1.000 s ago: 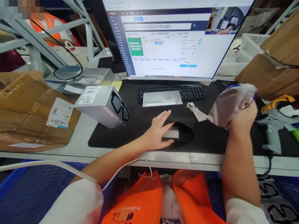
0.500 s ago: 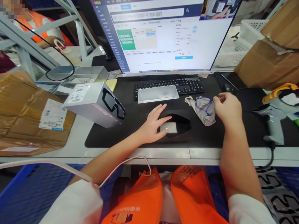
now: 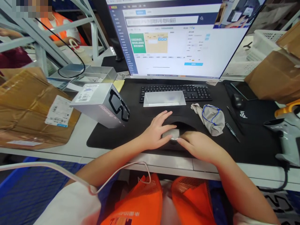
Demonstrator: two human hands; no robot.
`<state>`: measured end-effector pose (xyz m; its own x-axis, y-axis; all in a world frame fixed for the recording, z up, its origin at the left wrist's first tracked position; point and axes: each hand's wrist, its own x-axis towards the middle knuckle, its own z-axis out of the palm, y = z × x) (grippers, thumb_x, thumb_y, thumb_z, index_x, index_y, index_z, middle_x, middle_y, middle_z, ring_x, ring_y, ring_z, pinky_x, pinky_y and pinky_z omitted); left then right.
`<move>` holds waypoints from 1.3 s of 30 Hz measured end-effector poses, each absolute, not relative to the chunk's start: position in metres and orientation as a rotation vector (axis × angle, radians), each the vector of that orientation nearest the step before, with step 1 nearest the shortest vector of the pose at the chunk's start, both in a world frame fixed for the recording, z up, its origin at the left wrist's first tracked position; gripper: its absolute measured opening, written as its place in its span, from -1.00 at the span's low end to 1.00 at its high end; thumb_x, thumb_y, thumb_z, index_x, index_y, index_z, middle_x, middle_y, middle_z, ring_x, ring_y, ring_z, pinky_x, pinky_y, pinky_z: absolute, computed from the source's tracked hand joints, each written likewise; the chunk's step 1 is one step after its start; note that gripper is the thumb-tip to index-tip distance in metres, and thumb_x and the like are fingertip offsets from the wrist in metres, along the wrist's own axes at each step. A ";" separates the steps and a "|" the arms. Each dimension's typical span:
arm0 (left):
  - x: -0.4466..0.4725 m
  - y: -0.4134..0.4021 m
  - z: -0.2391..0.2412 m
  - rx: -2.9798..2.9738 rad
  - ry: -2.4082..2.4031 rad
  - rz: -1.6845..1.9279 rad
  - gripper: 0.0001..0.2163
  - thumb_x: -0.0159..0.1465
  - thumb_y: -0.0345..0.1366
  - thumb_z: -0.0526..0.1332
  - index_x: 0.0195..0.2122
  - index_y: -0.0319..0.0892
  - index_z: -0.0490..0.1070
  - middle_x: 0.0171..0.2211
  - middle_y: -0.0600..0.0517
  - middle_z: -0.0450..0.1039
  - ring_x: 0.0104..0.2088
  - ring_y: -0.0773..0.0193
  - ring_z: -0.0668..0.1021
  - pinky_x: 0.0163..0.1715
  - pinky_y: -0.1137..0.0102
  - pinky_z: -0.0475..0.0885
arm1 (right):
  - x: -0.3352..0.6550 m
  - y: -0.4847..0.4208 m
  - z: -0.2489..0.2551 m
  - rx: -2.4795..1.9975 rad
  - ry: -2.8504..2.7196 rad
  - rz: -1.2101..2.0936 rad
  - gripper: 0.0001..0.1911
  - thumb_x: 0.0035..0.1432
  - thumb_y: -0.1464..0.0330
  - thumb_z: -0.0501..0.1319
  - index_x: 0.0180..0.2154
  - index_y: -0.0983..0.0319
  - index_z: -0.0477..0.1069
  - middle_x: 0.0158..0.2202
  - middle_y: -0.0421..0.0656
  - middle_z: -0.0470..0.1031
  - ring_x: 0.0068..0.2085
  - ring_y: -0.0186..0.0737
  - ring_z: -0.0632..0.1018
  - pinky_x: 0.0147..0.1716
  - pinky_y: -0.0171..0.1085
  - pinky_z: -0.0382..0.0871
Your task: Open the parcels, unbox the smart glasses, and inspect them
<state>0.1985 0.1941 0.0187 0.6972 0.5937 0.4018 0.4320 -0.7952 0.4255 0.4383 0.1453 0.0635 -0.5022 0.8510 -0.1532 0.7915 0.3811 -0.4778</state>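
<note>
A black oval case (image 3: 185, 127) lies on the black desk mat (image 3: 140, 125) with a small grey object (image 3: 172, 134) in it. My left hand (image 3: 156, 132) rests flat on the case's left side, fingers stretched out and touching the grey object. My right hand (image 3: 199, 145) lies over the case's right side, its fingertips meeting the grey object from the right. A grey cloth pouch with a blue cord (image 3: 211, 118) lies loose on the mat just right of the case.
Behind the case are a silver tray (image 3: 163, 99), a keyboard (image 3: 197, 91) and a monitor (image 3: 178, 40). A silver glasses box (image 3: 100, 104) and a cardboard parcel (image 3: 28, 109) sit left. At the right are a pen (image 3: 232, 131), a mouse (image 3: 237, 100), a barcode scanner (image 3: 287, 131) and cartons (image 3: 274, 75).
My right hand put the grey pouch down on the mat, let go, and moved left onto the case. My left hand stayed on the case.
</note>
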 end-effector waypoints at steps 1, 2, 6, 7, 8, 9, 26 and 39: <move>0.198 0.194 0.019 2.616 0.798 0.769 -0.63 0.37 -0.19 0.21 0.18 -0.12 0.47 0.48 -0.19 -0.03 0.48 -0.19 0.04 0.39 -0.18 0.11 | 0.438 0.146 0.063 -1.449 -2.522 0.778 -0.55 0.47 0.15 -0.01 -0.17 0.19 0.60 -0.12 -0.04 0.67 -0.11 -0.04 0.64 -0.14 -0.17 0.41; 0.198 0.194 0.019 2.624 0.786 0.768 -0.63 0.37 -0.19 0.22 0.18 -0.12 0.47 0.48 -0.20 -0.04 0.48 -0.19 0.04 0.39 -0.18 0.11 | 0.438 0.148 0.062 -1.397 -2.526 0.805 -0.58 0.47 0.17 0.01 -0.12 0.19 0.60 -0.07 -0.05 0.66 -0.05 -0.02 0.63 -0.08 -0.14 0.42; 0.197 0.195 0.019 2.642 0.757 0.770 -0.60 0.37 -0.18 0.22 0.21 -0.12 0.43 0.48 -0.22 -0.06 0.48 -0.21 0.02 0.38 -0.20 0.11 | 0.438 0.153 0.057 -1.282 -2.352 0.987 -0.66 0.41 0.20 0.12 0.01 0.17 0.59 0.08 -0.07 0.61 0.12 -0.01 0.58 0.13 -0.04 0.42; 0.197 0.195 0.018 2.644 0.754 0.777 -0.58 0.37 -0.18 0.22 0.23 -0.12 0.41 0.48 -0.22 -0.07 0.48 -0.21 0.02 0.38 -0.20 0.11 | 0.438 0.154 0.055 -1.271 -2.274 1.021 -0.66 0.38 0.20 0.15 0.04 0.18 0.58 0.12 -0.06 0.59 0.15 -0.02 0.56 0.17 -0.04 0.41; 0.197 0.195 0.018 2.647 0.748 0.789 -0.56 0.37 -0.18 0.22 0.26 -0.12 0.38 0.48 -0.24 -0.08 0.48 -0.21 0.01 0.38 -0.20 0.11 | 0.437 0.155 0.054 -1.258 -2.203 1.051 -0.65 0.36 0.21 0.18 0.06 0.20 0.57 0.14 -0.05 0.57 0.18 -0.03 0.55 0.21 -0.05 0.39; 0.197 0.196 0.017 2.651 0.739 0.803 -0.52 0.36 -0.17 0.23 0.29 -0.13 0.35 0.48 -0.25 -0.08 0.48 -0.21 0.01 0.38 -0.20 0.11 | 0.437 0.155 0.054 -1.239 -2.148 1.076 -0.64 0.35 0.21 0.20 0.07 0.22 0.56 0.15 -0.04 0.56 0.19 -0.04 0.54 0.23 -0.06 0.38; 0.196 0.192 0.032 2.657 0.706 0.683 -0.53 0.04 0.13 0.47 -0.25 -0.17 0.56 0.45 -0.28 0.06 0.39 -0.37 0.21 0.28 -0.24 0.23 | 0.476 0.158 0.070 -1.686 -1.771 0.389 -0.61 0.30 0.08 0.16 -0.44 0.16 0.55 -0.50 -0.16 0.57 -0.45 -0.15 0.54 -0.41 -0.22 0.28; 0.170 0.235 0.140 2.546 1.252 1.184 -0.66 0.15 -0.07 0.41 -0.47 -0.14 0.30 0.20 -0.09 0.36 0.24 -0.01 0.42 0.28 0.05 0.35 | 0.552 0.218 0.028 -2.203 -1.556 0.243 -0.29 0.22 -0.01 0.17 0.20 0.37 0.44 0.17 0.28 0.46 0.16 0.24 0.51 0.10 0.05 0.36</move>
<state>0.1696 0.2348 0.1398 0.3721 0.6997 0.6100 0.6478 -0.6663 0.3692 0.5525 0.2182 0.0285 0.3549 0.9293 0.1018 0.8538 -0.2778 -0.4402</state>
